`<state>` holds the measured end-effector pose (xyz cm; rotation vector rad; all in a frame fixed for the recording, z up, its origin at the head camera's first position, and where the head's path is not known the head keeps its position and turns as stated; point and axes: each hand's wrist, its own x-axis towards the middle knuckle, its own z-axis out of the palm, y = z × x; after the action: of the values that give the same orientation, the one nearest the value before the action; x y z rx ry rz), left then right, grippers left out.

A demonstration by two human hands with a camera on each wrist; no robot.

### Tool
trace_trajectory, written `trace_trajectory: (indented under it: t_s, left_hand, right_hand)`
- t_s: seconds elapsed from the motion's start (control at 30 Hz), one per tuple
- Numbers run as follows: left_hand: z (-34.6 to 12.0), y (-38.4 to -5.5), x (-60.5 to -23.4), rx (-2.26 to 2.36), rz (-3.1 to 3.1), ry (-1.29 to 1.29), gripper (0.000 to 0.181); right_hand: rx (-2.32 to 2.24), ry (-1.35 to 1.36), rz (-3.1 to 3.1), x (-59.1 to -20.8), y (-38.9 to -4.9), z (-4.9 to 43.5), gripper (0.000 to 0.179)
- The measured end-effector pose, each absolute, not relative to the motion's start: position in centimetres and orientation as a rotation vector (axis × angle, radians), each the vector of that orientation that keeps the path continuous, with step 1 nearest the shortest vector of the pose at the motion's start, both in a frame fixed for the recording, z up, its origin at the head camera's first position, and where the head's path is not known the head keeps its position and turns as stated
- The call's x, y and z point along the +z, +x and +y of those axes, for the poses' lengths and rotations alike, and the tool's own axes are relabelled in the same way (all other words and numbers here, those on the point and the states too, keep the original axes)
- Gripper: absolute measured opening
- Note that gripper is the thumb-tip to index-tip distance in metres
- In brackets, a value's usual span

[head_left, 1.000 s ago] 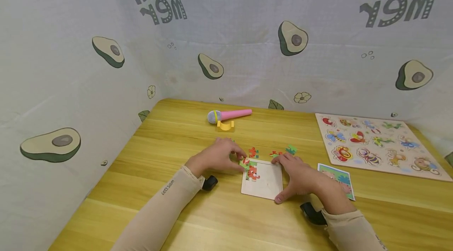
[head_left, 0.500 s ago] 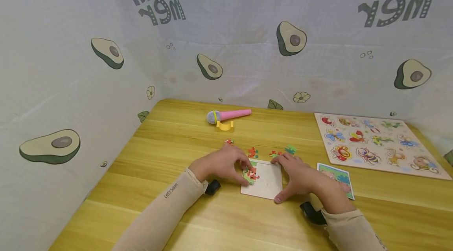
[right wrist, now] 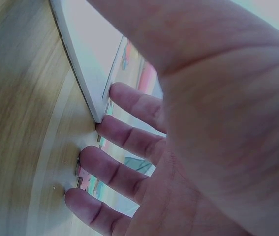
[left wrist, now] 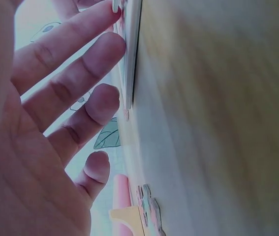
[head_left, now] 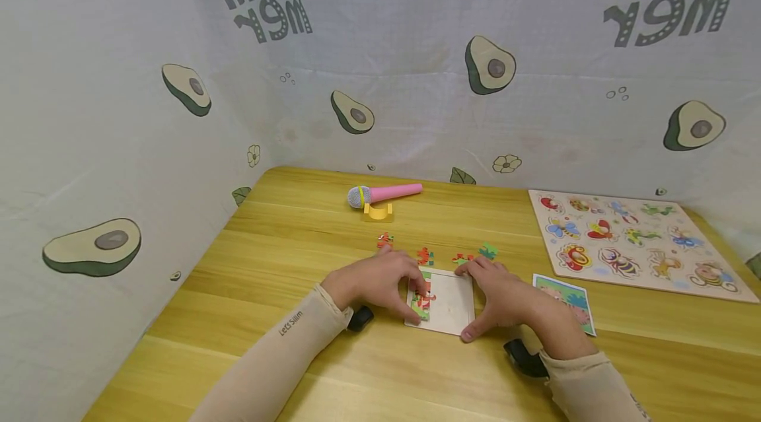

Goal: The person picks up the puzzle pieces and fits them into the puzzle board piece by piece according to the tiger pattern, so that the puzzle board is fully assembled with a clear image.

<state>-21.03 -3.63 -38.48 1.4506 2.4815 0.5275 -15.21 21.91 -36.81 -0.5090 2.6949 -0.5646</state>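
A square wooden puzzle tray (head_left: 452,306) lies on the table between my hands. Orange and green pieces sit along its left side, partly covered by my fingers. My left hand (head_left: 380,280) pinches a green-edged puzzle piece (head_left: 423,314) between thumb and fingers, low over the tray's front left corner; the left wrist view catches a thin piece edge (left wrist: 115,6) at the fingertips. With thumb at the front right corner and fingertips at the back edge, my right hand (head_left: 505,293) grips the tray. Its corner (right wrist: 99,115) shows beside the fingers in the right wrist view.
Loose puzzle pieces (head_left: 425,256) lie behind the tray, one orange piece (head_left: 385,240) further left. A picture card (head_left: 567,303) is beside my right wrist. Further back are a yellow stand (head_left: 378,214), a pink toy microphone (head_left: 386,193) and an insect puzzle board (head_left: 639,247).
My left hand has brought the piece from the tray's back left corner down toward its front left corner. The right hand has kept its grip on the tray.
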Motion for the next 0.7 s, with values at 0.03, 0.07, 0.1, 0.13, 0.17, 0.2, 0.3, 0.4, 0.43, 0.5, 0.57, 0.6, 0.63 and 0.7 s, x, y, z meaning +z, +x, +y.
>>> trace_trajectory:
  t_s: [0.03,0.07,0.1,0.13,0.17,0.2,0.3,0.4,0.43,0.5,0.57,0.6,0.63,0.7]
  left_hand:
    - [-3.65,-21.05,-38.52,0.533,2.479,1.449,0.038]
    - [-3.67,-21.09,-38.58,0.539,2.477,1.448,0.038]
    - [-3.71,-21.12,-38.62,0.546,2.474,1.448,0.039]
    - [-3.74,-21.15,-38.65,0.553,2.471,1.448,0.039]
    - [-3.80,-21.19,-38.68,0.564,2.464,1.445,0.038]
    - [-3.86,-21.26,-38.72,0.570,2.461,1.443,0.037]
    - [-4.00,-21.42,-38.77,0.576,2.452,1.447,0.033]
    - [-4.04,-21.58,-38.81,0.559,2.448,1.472,0.029]
    - [-4.02,-21.59,-38.78,0.553,2.445,1.481,0.028]
    - [-3.96,-21.59,-38.74,0.541,2.439,1.494,0.026]
    - [-3.91,-21.57,-38.69,0.529,2.435,1.498,0.025]
    - [-3.89,-21.55,-38.66,0.525,2.434,1.497,0.024]
    - [-3.87,-21.52,-38.63,0.524,2.431,1.494,0.023]
    - [-3.87,-21.49,-38.60,0.516,2.432,1.492,0.022]
  right_hand:
    - [-0.565,-0.509,2.695,-36.82,-15.20,21.91,0.103]
    - [-0.565,-0.509,2.694,-36.83,-15.20,21.91,0.103]
    - [-0.565,-0.509,2.694,-36.83,-15.20,21.90,0.103]
    - [-0.565,-0.508,2.694,-36.83,-15.19,21.89,0.103]
    - [-0.563,-0.508,2.694,-36.83,-15.19,21.88,0.103]
    - [-0.562,-0.505,2.693,-36.82,-15.19,21.87,0.103]
    - [-0.556,-0.498,2.691,-36.82,-15.18,21.85,0.104]
    - [-0.552,-0.497,2.692,-36.83,-15.18,21.84,0.104]
    - [-0.553,-0.499,2.693,-36.84,-15.19,21.85,0.104]
    - [-0.555,-0.505,2.697,-36.85,-15.20,21.85,0.104]
    - [-0.557,-0.513,2.701,-36.86,-15.21,21.86,0.104]
    - [-0.558,-0.516,2.703,-36.86,-15.22,21.86,0.104]
    - [-0.559,-0.518,2.705,-36.86,-15.22,21.86,0.104]
    - [-0.560,-0.521,2.706,-36.87,-15.21,21.86,0.104]
